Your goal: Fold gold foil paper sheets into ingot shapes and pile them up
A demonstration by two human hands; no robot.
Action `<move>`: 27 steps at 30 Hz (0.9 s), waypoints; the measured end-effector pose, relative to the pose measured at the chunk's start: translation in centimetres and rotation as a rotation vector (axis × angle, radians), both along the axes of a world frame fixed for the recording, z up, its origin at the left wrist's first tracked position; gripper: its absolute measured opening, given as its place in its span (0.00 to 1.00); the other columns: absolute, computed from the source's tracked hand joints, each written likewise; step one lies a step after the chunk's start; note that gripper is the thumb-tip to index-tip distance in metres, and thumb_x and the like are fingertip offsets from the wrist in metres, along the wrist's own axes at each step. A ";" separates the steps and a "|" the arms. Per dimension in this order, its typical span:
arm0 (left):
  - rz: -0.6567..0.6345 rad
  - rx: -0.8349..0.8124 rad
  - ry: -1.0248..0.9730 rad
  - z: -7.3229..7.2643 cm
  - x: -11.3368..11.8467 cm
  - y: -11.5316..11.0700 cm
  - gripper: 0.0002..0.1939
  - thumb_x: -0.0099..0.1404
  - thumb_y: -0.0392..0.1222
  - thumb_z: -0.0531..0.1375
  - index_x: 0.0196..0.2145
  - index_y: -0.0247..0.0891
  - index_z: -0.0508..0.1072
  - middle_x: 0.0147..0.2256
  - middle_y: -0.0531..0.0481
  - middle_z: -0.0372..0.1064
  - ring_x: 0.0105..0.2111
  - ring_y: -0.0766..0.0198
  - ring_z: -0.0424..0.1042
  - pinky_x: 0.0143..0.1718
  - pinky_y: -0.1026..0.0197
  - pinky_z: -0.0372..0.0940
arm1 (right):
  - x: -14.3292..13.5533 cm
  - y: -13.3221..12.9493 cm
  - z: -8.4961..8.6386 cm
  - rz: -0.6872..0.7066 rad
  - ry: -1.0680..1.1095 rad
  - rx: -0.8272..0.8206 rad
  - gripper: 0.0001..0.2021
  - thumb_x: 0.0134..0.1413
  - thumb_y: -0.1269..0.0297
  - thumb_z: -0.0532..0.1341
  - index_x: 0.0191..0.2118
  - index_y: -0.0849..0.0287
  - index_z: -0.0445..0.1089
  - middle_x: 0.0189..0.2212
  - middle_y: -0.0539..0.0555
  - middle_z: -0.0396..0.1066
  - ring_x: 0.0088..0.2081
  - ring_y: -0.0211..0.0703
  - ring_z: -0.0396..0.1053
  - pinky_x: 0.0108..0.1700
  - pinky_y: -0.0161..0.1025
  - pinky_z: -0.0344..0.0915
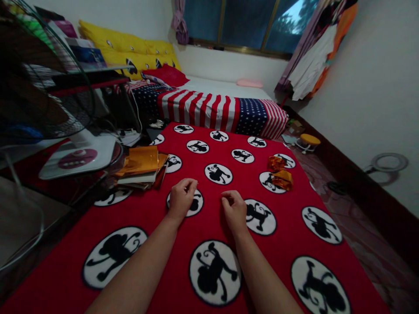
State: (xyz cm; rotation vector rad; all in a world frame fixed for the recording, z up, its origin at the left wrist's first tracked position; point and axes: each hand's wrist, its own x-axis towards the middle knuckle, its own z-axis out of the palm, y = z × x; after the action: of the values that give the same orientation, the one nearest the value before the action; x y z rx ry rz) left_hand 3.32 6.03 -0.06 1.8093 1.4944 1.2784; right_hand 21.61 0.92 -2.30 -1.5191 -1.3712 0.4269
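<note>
Over the red cloth [209,222] with its round monkey prints, my left hand [182,196] is held with loosely curled fingers. Nothing shows in its grasp. A short gap to the right, my right hand [234,210] has its fingers curled the same way, also with no object visible in it. Left of my left hand lies a stack of shiny gold-orange foil sheets [140,160] and pale paper sheets [137,179]. Beyond my right hand, towards the right edge of the cloth, sit two crumpled pieces of orange foil, a nearer one [282,179] and a farther one [276,163].
A fan [42,87] on a white base [78,157] stands close at the left, by a small desk [88,83]. Across the far side is a bed with a flag-patterned cover [209,109]. A yellow-topped stool [309,139] stands on the floor along the right wall.
</note>
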 end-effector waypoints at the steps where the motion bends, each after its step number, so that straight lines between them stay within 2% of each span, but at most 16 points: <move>1: 0.096 0.097 0.046 0.4 -0.7 0.2 0.13 0.67 0.47 0.52 0.35 0.37 0.73 0.35 0.46 0.73 0.36 0.61 0.71 0.39 0.62 0.63 | 0.1 0.0 0.0 -0.003 0.010 0.004 0.07 0.52 0.69 0.56 0.32 0.56 0.71 0.32 0.52 0.70 0.33 0.42 0.68 0.38 0.37 0.63; 3: 0.248 0.225 0.167 1.4 -2.4 0.6 0.12 0.67 0.44 0.52 0.39 0.37 0.74 0.41 0.44 0.73 0.45 0.56 0.68 0.50 0.57 0.59 | 0.3 0.1 0.1 -0.006 0.024 0.008 0.07 0.52 0.69 0.55 0.32 0.56 0.71 0.31 0.51 0.70 0.33 0.42 0.68 0.38 0.37 0.63; 6: 0.430 0.250 0.355 2.8 -5.3 1.0 0.12 0.65 0.39 0.53 0.42 0.39 0.75 0.45 0.43 0.72 0.51 0.52 0.65 0.55 0.50 0.54 | 0.3 0.1 0.2 -0.007 0.019 0.000 0.07 0.51 0.70 0.55 0.32 0.56 0.71 0.31 0.51 0.70 0.33 0.42 0.68 0.37 0.37 0.63; 10: 0.560 0.193 0.533 3.2 -8.9 1.4 0.20 0.62 0.35 0.54 0.52 0.37 0.71 0.55 0.38 0.66 0.60 0.46 0.55 0.61 0.38 0.40 | 0.0 0.1 0.2 -0.017 0.014 -0.011 0.07 0.51 0.69 0.56 0.31 0.56 0.71 0.31 0.51 0.71 0.33 0.42 0.68 0.37 0.37 0.63; 12: 0.566 0.062 0.596 2.7 -10.4 1.7 0.18 0.62 0.37 0.54 0.49 0.34 0.73 0.56 0.34 0.65 0.61 0.40 0.53 0.58 0.33 0.41 | 0.0 0.1 0.2 -0.020 0.007 -0.017 0.07 0.51 0.69 0.56 0.31 0.56 0.71 0.31 0.51 0.71 0.33 0.42 0.68 0.37 0.37 0.62; 13: 0.545 -0.007 0.622 2.4 -11.1 1.9 0.17 0.63 0.37 0.52 0.46 0.34 0.75 0.54 0.33 0.67 0.59 0.40 0.56 0.56 0.33 0.44 | 0.0 0.0 0.3 -0.021 0.003 -0.019 0.07 0.51 0.69 0.56 0.31 0.56 0.71 0.31 0.51 0.71 0.33 0.42 0.68 0.37 0.37 0.62; 15: 0.526 -0.091 0.643 1.8 -12.0 2.2 0.17 0.64 0.38 0.52 0.44 0.33 0.76 0.52 0.35 0.69 0.54 0.44 0.64 0.53 0.40 0.52 | 0.0 0.0 0.2 -0.018 -0.004 -0.021 0.07 0.51 0.69 0.56 0.31 0.56 0.71 0.30 0.51 0.71 0.32 0.41 0.68 0.37 0.37 0.62; 18: 0.541 -0.106 0.643 1.4 -12.7 2.4 0.16 0.63 0.40 0.53 0.43 0.35 0.77 0.51 0.40 0.71 0.48 0.51 0.69 0.47 0.50 0.57 | 0.1 0.0 0.2 -0.011 -0.008 -0.019 0.07 0.50 0.69 0.56 0.31 0.56 0.72 0.30 0.51 0.71 0.32 0.41 0.68 0.36 0.37 0.62; 21: 0.596 -0.114 0.647 1.6 -12.8 2.2 0.16 0.63 0.41 0.54 0.43 0.36 0.77 0.47 0.44 0.75 0.42 0.54 0.71 0.40 0.55 0.57 | 0.1 0.0 0.2 -0.009 -0.012 -0.011 0.08 0.50 0.70 0.55 0.31 0.56 0.72 0.30 0.50 0.71 0.32 0.41 0.68 0.36 0.37 0.62; 27: 0.670 -0.164 0.637 2.1 -12.9 1.7 0.19 0.61 0.49 0.56 0.44 0.39 0.78 0.42 0.44 0.77 0.37 0.54 0.71 0.34 0.58 0.54 | 0.1 -0.1 0.1 -0.004 -0.013 -0.010 0.07 0.51 0.69 0.56 0.31 0.55 0.72 0.30 0.50 0.71 0.32 0.41 0.68 0.36 0.37 0.62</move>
State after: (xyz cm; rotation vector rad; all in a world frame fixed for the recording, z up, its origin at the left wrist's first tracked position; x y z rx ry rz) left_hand -9.57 7.72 2.08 1.7499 2.6286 0.7991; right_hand 21.71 0.87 -2.17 -1.5354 -1.3776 0.4231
